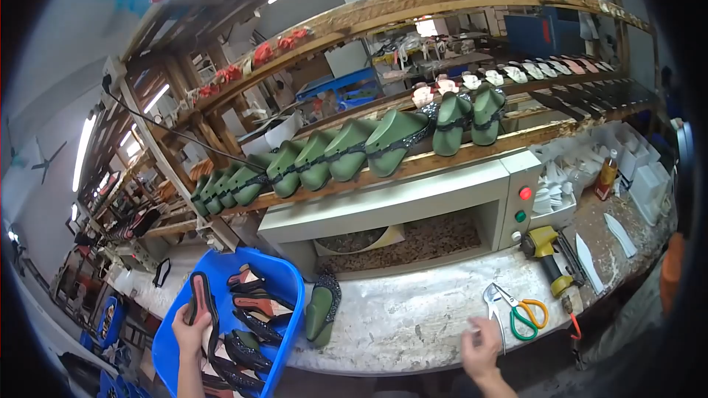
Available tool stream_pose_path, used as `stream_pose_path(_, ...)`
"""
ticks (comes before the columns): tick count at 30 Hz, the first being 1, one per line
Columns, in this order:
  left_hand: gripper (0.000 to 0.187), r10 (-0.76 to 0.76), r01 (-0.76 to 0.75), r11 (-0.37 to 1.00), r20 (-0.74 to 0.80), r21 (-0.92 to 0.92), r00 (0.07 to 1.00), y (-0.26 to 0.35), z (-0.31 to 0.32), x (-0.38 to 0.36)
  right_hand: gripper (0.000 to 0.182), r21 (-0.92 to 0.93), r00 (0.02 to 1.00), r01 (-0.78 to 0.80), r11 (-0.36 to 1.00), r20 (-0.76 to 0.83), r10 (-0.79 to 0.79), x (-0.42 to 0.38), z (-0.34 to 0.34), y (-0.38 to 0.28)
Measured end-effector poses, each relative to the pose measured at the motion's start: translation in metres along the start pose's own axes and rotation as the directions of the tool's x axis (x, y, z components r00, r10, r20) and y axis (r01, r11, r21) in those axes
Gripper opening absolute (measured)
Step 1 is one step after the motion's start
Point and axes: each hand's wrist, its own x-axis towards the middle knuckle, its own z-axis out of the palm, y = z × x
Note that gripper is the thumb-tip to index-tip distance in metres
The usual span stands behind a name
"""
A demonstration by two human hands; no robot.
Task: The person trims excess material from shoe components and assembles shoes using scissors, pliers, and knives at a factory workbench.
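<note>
My left hand [190, 330] grips a dark shoe piece with a reddish sole [199, 296] over the left side of a blue bin [293, 284]. Inside the bin lie several dark shoe pieces [251, 350], some with reddish soles. My right hand [481, 345] is above the workbench's front edge, fingers curled, beside silver pliers [495, 306]. Scissors with one green and one orange handle [525, 318] lie to the right of it. A green shoe last with a dark glittery strap [321, 311] rests on the bench against the bin's right side.
Green shoe lasts [350, 149] line the wooden shelf [428, 164]. Below it is a pale machine [391, 210] with red and green buttons. A yellow and black tool [547, 256], white strips [588, 262] and a bottle [606, 175] are on the right.
</note>
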Motion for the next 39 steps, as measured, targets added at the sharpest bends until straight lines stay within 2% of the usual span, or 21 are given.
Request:
stream_pose_path(2, 0.08, 0.169, -0.169, 0.986, 0.048, 0.008, 0.985, 0.053, -0.01, -0.047, 0.035, -0.235, 0.991, 0.12, 0.965, 0.077, -0.105, 0.026, -0.021, 0.01)
stream_pose_path(3, 0.08, 0.168, -0.168, 0.986, 0.044, 0.006, 0.985, 0.089, -0.007, -0.079, 0.035, -0.234, 0.991, 0.124, 0.964, 0.078, -0.108, 0.029, -0.026, 0.015)
stream_pose_path(5, 0.081, 0.341, -0.315, 0.935, 0.164, -0.165, 0.926, 0.147, 0.014, -0.134, 0.04, -0.484, 0.952, 0.158, 0.861, 0.307, -0.002, 0.036, -0.031, 0.029)
stream_pose_path(7, 0.09, 0.485, -0.485, 0.87, 0.34, -0.089, 0.806, 0.156, 0.034, -0.162, 0.04, -0.475, 0.957, 0.151, 0.867, 0.29, -0.007, 0.039, -0.033, 0.038)
stream_pose_path(8, 0.091, 0.427, -0.428, 0.897, 0.457, -0.108, 0.78, 0.18, 0.053, -0.185, 0.041, -0.468, 0.961, 0.14, 0.872, 0.277, -0.006, 0.039, -0.033, 0.042)
stream_pose_path(10, 0.089, 0.496, -0.535, 0.824, 0.691, -0.184, 0.526, 0.186, 0.099, -0.209, 0.043, -0.46, 0.969, 0.121, 0.88, 0.248, -0.003, 0.041, -0.033, 0.053)
stream_pose_path(12, 0.081, 0.653, -0.627, 0.675, 0.711, -0.388, 0.263, 0.175, 0.161, -0.23, 0.043, -0.513, 0.953, 0.141, 0.847, 0.301, 0.024, 0.043, -0.03, 0.067)
stream_pose_path(13, 0.073, 0.595, -0.518, 0.747, 0.766, -0.417, 0.243, 0.174, 0.185, -0.241, 0.043, -0.521, 0.952, 0.127, 0.844, 0.303, 0.043, 0.045, -0.032, 0.071)
stream_pose_path(15, 0.073, 0.565, -0.525, 0.739, 0.813, -0.422, 0.141, 0.151, 0.231, -0.254, 0.041, -0.429, 0.872, 0.095, 0.898, 0.47, 0.133, 0.064, -0.044, 0.076)
stream_pose_path(17, 0.075, 0.555, -0.519, 0.738, 0.825, -0.431, 0.105, 0.131, 0.268, -0.264, 0.033, -0.304, 0.693, -0.268, 0.914, 0.599, 0.402, 0.097, -0.078, 0.043)
stream_pose_path(18, 0.075, 0.543, -0.502, 0.75, 0.834, -0.43, 0.097, 0.131, 0.281, -0.268, 0.033, -0.318, 0.679, -0.283, 0.905, 0.6, 0.423, 0.096, -0.092, 0.044)
stream_pose_path(19, 0.073, 0.609, -0.524, 0.694, 0.791, -0.494, 0.06, 0.133, 0.292, -0.272, 0.033, -0.018, 0.627, -0.582, 0.813, 0.626, 0.463, 0.095, -0.106, 0.049)
stream_pose_path(20, 0.072, 0.675, -0.545, 0.627, 0.738, -0.556, 0.024, 0.135, 0.304, -0.275, 0.033, 0.276, 0.58, -0.778, 0.564, 0.66, 0.478, 0.097, -0.116, 0.054)
stream_pose_path(22, 0.075, 0.753, -0.48, 0.578, 0.658, -0.659, 0.004, 0.136, 0.329, -0.285, 0.036, 0.588, 0.607, -0.789, 0.176, 0.702, 0.372, 0.08, -0.137, 0.061)
stream_pose_path(23, 0.075, 0.746, -0.499, 0.572, 0.666, -0.651, -0.015, 0.141, 0.337, -0.289, 0.046, 0.605, 0.599, -0.792, 0.077, 0.747, 0.287, 0.079, -0.148, 0.048)
stream_pose_path(25, 0.073, 0.748, -0.504, 0.551, 0.661, -0.665, -0.055, 0.135, 0.351, -0.297, 0.045, 0.563, 0.592, -0.804, 0.191, 0.73, 0.341, 0.06, -0.158, 0.03)
stream_pose_path(28, 0.069, 0.728, -0.505, 0.593, 0.686, -0.627, 0.004, 0.133, 0.342, -0.306, 0.045, 0.521, 0.598, -0.801, 0.295, 0.674, 0.434, 0.028, -0.143, 0.019)
stream_pose_path(32, 0.062, 0.721, -0.635, 0.597, 0.675, -0.49, 0.157, 0.139, 0.33, -0.323, 0.043, 0.549, 0.824, -0.561, 0.62, 0.442, 0.354, 0.005, -0.101, 0.008)
stream_pose_path(33, 0.06, 0.723, -0.654, 0.607, 0.656, -0.452, 0.218, 0.14, 0.332, -0.329, 0.043, 0.543, 0.826, -0.558, 0.628, 0.439, 0.355, 0.005, -0.096, 0.008)
stream_pose_path(35, 0.058, 0.717, -0.682, 0.635, 0.607, -0.364, 0.343, 0.139, 0.33, -0.338, 0.044, 0.212, 0.869, -0.387, 0.897, 0.409, 0.278, 0.005, -0.089, 0.005)
stream_pose_path(39, 0.053, 0.734, -0.689, 0.613, 0.601, -0.387, 0.316, 0.118, 0.339, -0.338, 0.037, 0.347, 0.881, -0.432, 0.833, 0.362, 0.306, 0.005, -0.08, 0.01)
